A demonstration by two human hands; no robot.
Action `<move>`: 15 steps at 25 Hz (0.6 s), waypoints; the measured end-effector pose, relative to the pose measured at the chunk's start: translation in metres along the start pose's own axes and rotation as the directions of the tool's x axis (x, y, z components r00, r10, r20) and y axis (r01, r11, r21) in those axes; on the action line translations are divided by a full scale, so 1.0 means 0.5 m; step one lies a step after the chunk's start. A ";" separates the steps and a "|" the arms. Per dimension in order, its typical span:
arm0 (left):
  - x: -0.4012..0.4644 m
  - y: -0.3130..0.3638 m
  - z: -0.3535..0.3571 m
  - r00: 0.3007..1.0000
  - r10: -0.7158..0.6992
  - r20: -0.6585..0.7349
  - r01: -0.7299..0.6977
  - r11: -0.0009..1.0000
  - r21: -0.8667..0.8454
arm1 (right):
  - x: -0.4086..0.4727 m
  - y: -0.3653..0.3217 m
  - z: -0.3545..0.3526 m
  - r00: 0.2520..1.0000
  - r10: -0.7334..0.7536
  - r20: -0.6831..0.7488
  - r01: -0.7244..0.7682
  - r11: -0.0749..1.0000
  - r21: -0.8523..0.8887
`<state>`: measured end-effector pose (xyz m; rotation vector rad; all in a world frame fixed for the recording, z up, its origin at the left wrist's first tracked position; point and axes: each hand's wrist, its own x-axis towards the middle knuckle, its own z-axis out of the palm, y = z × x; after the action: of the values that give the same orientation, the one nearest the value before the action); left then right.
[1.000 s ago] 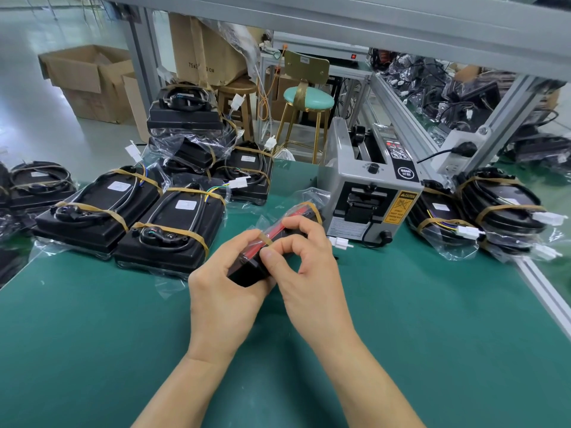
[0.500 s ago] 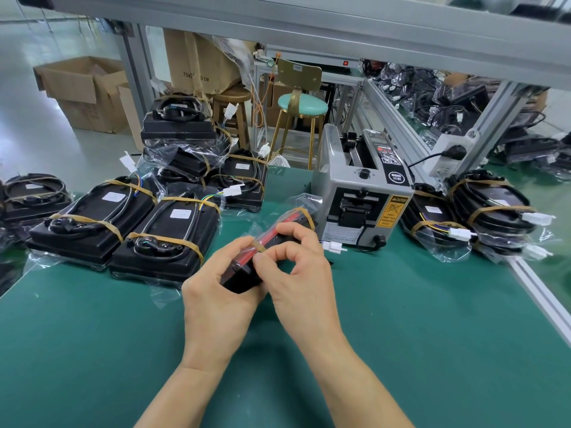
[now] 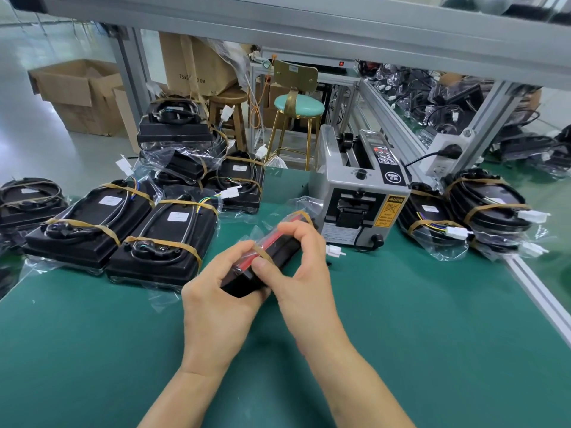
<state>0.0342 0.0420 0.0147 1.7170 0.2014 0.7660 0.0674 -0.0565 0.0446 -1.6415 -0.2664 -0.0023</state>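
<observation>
1. Head view, centre: a black unit (image 3: 281, 251) with a red face, wrapped in a clear bag, is held tilted just above the green mat (image 3: 432, 335), its far end pointing toward the grey tape dispenser (image 3: 358, 205).
2. The left hand (image 3: 216, 291) clasps the unit's near end, fingers curled round it from the left, apparently to steady it while the other hand works.
3. The right hand (image 3: 306, 273) grasps the unit too. Its thumb presses near a tan rubber band (image 3: 261, 253) on the near end and its fingers curl over the top edge farther along. It looks as if the band or the bag is being adjusted, though the exact contact is partly hidden.
4. A white connector (image 3: 335, 251) lies on the mat just right of the hands, near the dispenser's front.
5. Left of the hands, banded black units (image 3: 173, 239) in bags lie side by side, with more stacked behind them, likely grouped as one batch.
6. More banded units (image 3: 482, 211) sit at the far right, beside the dispenser, which keeps them apart from the left group.
7. Beyond the table stand a green-seated stool (image 3: 299, 106) and an open cardboard box (image 3: 77, 94) on the floor.
</observation>
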 end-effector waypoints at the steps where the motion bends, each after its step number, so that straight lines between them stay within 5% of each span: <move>1: 0.002 0.001 -0.002 1.000 -0.017 -0.003 0.017 1.000 0.001 | -0.001 -0.001 0.002 1.000 -0.008 -0.003 0.008 1.000 -0.027; 9: 0.026 -0.008 -0.031 0.996 -0.069 0.059 0.075 0.991 -0.108 | 0.048 -0.023 -0.058 0.983 -0.169 0.077 0.186 0.890 -0.416; 15: 0.054 -0.014 -0.097 0.956 -0.140 0.256 0.191 0.964 -0.185 | 0.115 -0.007 -0.164 0.865 0.012 0.501 0.301 0.786 -0.540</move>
<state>0.0282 0.0969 0.0236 1.5545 0.0928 0.4324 0.1354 -0.1270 0.0646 -2.2494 -0.8578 0.2284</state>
